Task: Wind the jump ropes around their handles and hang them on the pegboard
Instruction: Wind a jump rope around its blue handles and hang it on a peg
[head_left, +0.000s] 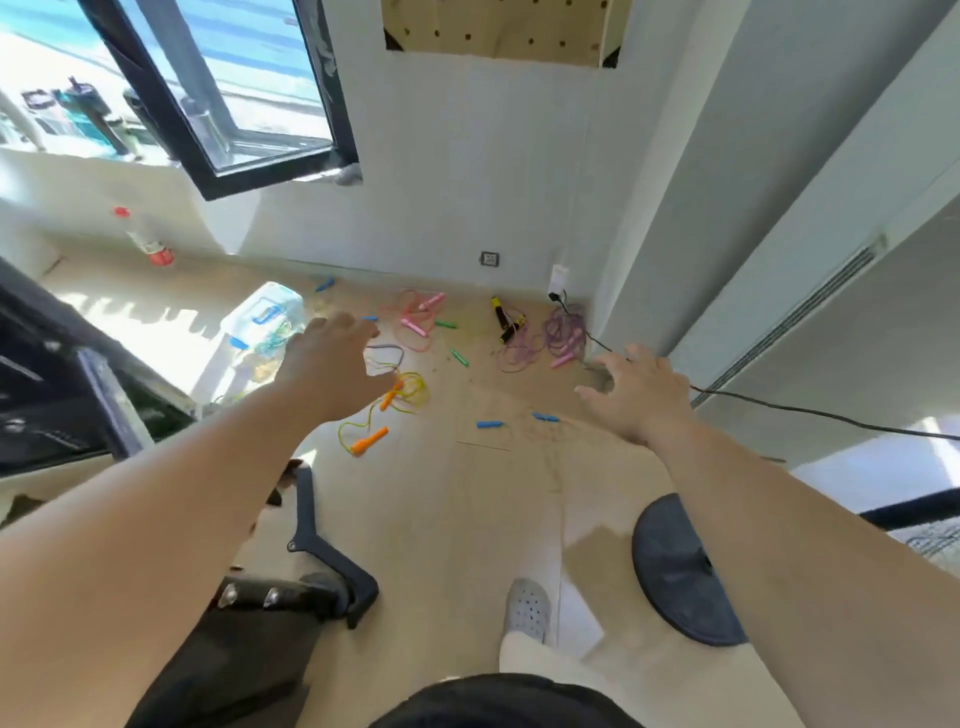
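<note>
**Nothing wound, nothing hung: every rope is on the floor**

The pale wooden pegboard (498, 26) shows only its lower part at the top of the view. That part carries no rope, and the rest is out of frame. Everything the task concerns lies loose on the light wood floor (467, 493) below the pegboard.

Closest beneath the pegboard are three ropes:
- the pink jump rope with pink handles (418, 317)
- the rope with black-and-yellow handles (503, 319)
- the tangled purple rope with pink handles (550, 338)

Farther out from the pegboard the yellow jump rope with orange handles (384, 410) sprawls in open loops, with a thin grey cord (387, 356) just beside it. Short blue handles (491, 424) and green handles (460, 357) are scattered among them, their cords too faint to trace. No rope looks wrapped around its handles.

Both hands are empty. The left hand (337, 358) reaches with fingers spread above the grey cord and the yellow rope. The right hand (641, 392) hovers well apart from it, fingers splayed and slightly bent, near the purple rope. Neither appears to touch anything.

By my reading the task stands at its very start: each rope has yet to be picked up, wound and hung.
</note>
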